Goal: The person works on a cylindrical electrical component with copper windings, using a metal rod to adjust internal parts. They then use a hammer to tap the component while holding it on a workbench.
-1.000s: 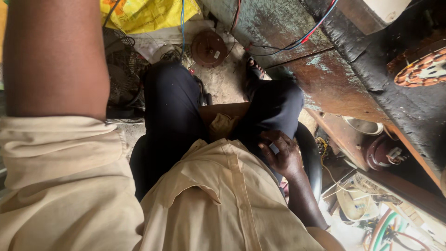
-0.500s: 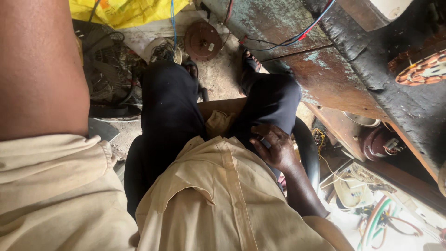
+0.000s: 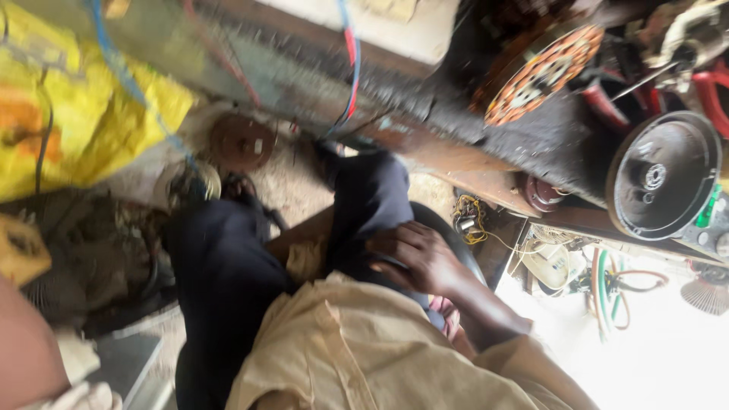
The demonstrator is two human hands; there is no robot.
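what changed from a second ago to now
The view swung right: the left arm slid to the frame's edge, and the copper-wound stator and black round cover came into view. The right hand stayed resting on the dark trouser thigh, holding nothing.

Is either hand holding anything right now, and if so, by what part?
Nothing is clearly held. The right hand rests, fingers curled, on the dark trouser leg; whether it grips anything cannot be told. The left hand is out of view.

Seated at the desk, right hand on the thigh

The right hand point(image 3: 416, 257) rests on the right thigh point(image 3: 372, 205), below the desk point(image 3: 456, 144). On the desk, a wound stator point(image 3: 541, 72) lies left of a round fan cover point(image 3: 662, 176). A sack point(image 3: 68, 121) lies on the floor point(image 3: 285, 186), far left.
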